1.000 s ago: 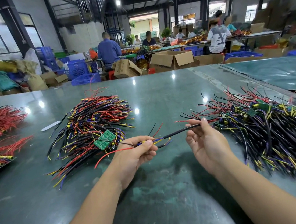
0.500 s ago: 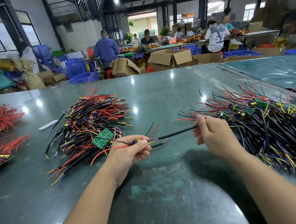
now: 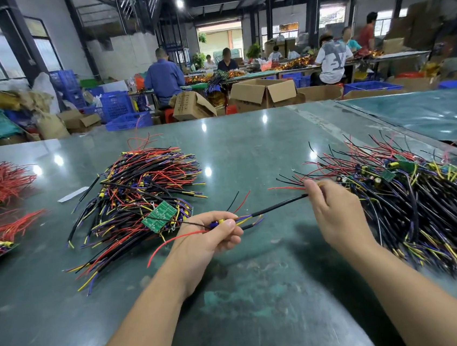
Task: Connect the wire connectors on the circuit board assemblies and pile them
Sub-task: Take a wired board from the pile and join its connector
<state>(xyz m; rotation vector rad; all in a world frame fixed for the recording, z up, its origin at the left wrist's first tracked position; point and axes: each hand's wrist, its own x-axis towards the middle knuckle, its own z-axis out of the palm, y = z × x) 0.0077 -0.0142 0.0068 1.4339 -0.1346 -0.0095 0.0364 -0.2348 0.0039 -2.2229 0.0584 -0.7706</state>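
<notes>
Both hands' grip (image 3: 271, 213) pinches a thin black sleeved wire (image 3: 276, 206).

You are in a factory assembly hall: your long green worktable (image 3: 247, 148) carries heaps of wired circuit boards (image 3: 142, 193), and beyond it other workers (image 3: 163, 78) sit at benches strewn with the same wiring. Open cardboard cartons (image 3: 264, 91), blue plastic crates (image 3: 115, 104), steel columns and bare ceiling lamps fill the room around you.

Bright overhead lamps, glare spots on glossy table (image 3: 247, 148), soft arm shadows, wide-angle edge bending, bg slightly blurred
</notes>
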